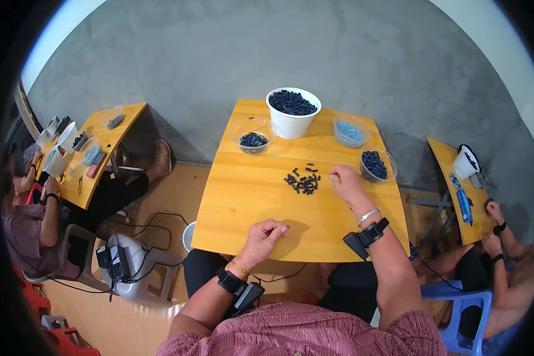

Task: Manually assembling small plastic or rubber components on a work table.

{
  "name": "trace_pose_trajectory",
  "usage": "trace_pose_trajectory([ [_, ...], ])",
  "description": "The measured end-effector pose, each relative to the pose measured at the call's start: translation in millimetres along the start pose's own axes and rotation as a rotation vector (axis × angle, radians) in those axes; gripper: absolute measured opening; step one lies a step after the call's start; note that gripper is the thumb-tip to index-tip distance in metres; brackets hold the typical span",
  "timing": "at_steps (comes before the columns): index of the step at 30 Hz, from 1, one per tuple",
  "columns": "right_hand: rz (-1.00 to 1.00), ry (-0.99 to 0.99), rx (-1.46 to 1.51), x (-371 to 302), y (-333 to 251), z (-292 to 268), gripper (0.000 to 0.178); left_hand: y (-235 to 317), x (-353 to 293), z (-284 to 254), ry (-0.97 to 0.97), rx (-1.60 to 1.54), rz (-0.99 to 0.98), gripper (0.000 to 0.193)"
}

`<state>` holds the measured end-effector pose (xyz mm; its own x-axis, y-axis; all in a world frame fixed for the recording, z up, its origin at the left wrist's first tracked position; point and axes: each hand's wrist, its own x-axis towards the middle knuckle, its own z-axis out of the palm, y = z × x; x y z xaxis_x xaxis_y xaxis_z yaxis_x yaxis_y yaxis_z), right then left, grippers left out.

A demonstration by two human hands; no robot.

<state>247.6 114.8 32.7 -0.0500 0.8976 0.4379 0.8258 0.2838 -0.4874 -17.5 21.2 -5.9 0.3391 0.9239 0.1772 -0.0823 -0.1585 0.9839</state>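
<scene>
My left hand (264,240) rests over the near edge of the yellow wooden table (231,202), its fingers curled in and the thumb against them. Farther forward, my right hand (345,181) is closed too, just right of a loose pile of small black cylindrical parts (303,184). What either hand holds, if anything, is hidden. To the right of that hand stands a clear bowl (394,171) of dark tube-like pieces (374,164). Behind the pile are a white bucket (291,126) heaped with black pieces and a clear bowl (238,127) with small dark parts.
A clear tub (351,143) of pale blue small pieces stands at the back right. A grey wall (231,53) rises behind. Co-workers sit at tables left and right. A grey stool (139,261) with black devices and cords stands on the left floor.
</scene>
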Motion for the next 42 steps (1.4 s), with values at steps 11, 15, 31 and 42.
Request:
trace_pose_trajectory([
  [11, -0.079, -0.227, -0.234, 21, -17, 40, 0.006, -2, 0, -2, -0.017, -0.093, -0.023, 0.012],
  [15, -0.099, -0.23, -0.283, 20, -21, 41, 0.006, 0, 0, -4, -0.018, -0.03, -0.027, 0.012],
  [31, -0.144, -0.073, 0.431, -80, -123, 46, 0.01, -10, 6, -3, 0.117, -0.38, -0.115, 0.016],
  [42, -0.246, 0.021, 0.265, -96, -133, 28, 0.017, -5, 4, 1, 0.139, -0.303, -0.091, 0.011],
])
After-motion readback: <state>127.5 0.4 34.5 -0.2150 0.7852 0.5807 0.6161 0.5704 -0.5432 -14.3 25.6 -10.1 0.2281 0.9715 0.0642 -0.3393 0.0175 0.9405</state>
